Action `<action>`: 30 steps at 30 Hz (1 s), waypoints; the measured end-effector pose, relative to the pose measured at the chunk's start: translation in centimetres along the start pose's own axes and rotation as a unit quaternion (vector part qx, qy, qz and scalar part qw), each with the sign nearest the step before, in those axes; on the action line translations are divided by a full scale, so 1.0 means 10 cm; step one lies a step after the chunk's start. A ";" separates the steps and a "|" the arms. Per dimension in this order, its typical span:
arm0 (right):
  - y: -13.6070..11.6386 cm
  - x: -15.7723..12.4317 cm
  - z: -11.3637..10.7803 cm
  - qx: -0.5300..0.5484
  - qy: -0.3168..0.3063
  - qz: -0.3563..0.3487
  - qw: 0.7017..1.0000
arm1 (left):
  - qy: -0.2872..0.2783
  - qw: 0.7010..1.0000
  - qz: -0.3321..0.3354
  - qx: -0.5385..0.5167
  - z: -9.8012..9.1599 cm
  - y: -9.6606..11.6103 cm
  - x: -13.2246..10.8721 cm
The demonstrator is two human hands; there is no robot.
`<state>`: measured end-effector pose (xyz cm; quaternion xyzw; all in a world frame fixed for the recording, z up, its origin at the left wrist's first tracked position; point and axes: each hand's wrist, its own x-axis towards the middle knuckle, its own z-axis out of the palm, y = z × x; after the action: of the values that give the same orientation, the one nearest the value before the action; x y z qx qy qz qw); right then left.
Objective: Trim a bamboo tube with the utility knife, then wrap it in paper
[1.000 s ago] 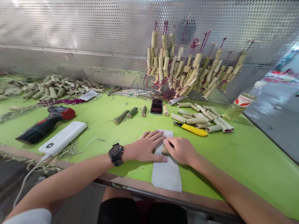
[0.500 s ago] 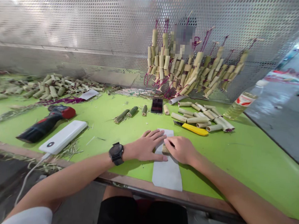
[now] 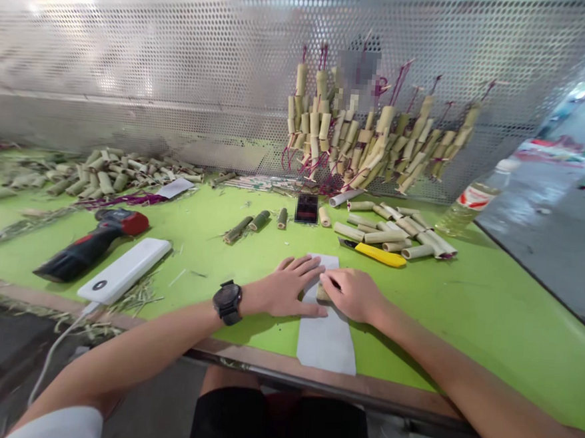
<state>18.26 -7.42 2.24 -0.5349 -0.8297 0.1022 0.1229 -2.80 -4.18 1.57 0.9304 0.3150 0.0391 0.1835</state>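
A white paper strip (image 3: pixel 328 345) lies lengthwise on the green tabletop, its near end over the table edge. My left hand (image 3: pixel 292 287) rests flat on the strip's left side, fingers spread, a black watch on the wrist. Closed on a short bamboo piece (image 3: pixel 323 292), my right hand (image 3: pixel 352 294) presses it against the paper; most of the piece is hidden by the fingers. Just beyond the hands is a yellow utility knife (image 3: pixel 377 253) with its blade pointing left.
Bamboo tubes (image 3: pixel 386 232) lie behind the knife, near an oil bottle (image 3: pixel 477 198). Strung bamboo (image 3: pixel 363 140) hangs on the perforated metal panel (image 3: pixel 183 58). To the left are a cordless drill (image 3: pixel 93 242), a white power bank (image 3: pixel 126 271) with a cable, and a bamboo pile (image 3: pixel 105 169).
My hands, the bamboo piece and the paper strip stay in practically the same place. The view has shifted very slightly.
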 end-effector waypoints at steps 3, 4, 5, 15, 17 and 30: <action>0.05 0.04 -0.02 -0.035 -0.004 0.003 0.999 | 0.002 1.000 0.000 0.003 0.00 0.01 0.00; 0.08 0.06 -0.04 -0.058 -0.001 0.008 0.998 | 0.002 1.000 -0.001 0.005 0.00 0.01 0.00; 0.12 0.09 -0.06 -0.086 0.005 0.019 0.996 | 0.002 1.000 -0.002 0.007 0.00 0.01 0.00; 0.04 0.07 -0.01 -0.123 0.015 -0.054 0.991 | 0.008 1.000 0.000 -0.012 0.00 -0.01 0.00; 0.06 0.08 -0.03 -0.145 0.017 -0.030 0.989 | 0.007 1.000 -0.004 -0.017 -0.01 -0.01 0.00; 0.05 0.09 -0.06 -0.182 0.034 0.004 0.983 | 0.011 1.000 -0.005 -0.018 -0.02 0.00 0.01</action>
<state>18.55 -6.34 2.76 -0.5547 -0.8277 -0.0682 0.0513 -2.79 -4.10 1.74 0.9250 0.3205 0.0540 0.1967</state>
